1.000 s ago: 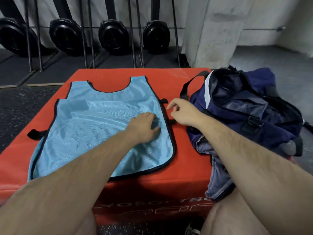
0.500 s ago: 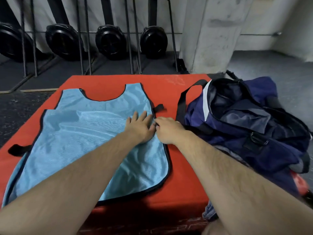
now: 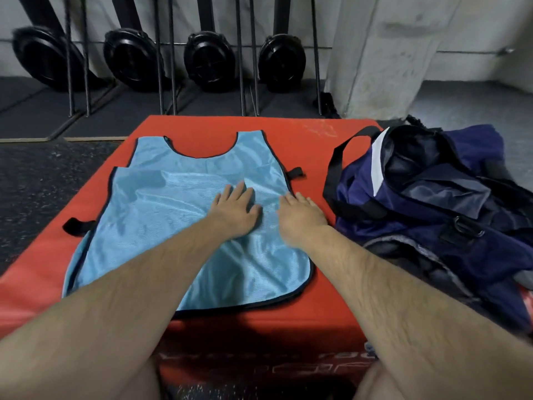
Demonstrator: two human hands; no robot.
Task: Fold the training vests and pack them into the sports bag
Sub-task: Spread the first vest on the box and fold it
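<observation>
- Blue training vest [image 3: 161,232] lies spread flat on the red padded box [image 3: 317,134], neck hole at the far end. No fold in it yet.
- Left grip [image 3: 235,212]: released, palm down, fingers straight, pressing the middle of the vest.
- Right grip [image 3: 301,216]: released too, flat on the vest's right edge, just beside the left one. Neither is grasping anything.
- Sports bag [image 3: 432,215] sits at the right of the box, near the vest, mouth open. Can't tell if any vest is inside; it's dark in there.
- My read: smoothing stage, early. Left to do: fold this vest and put it in the bag.
- Only one vest visible.
</observation>
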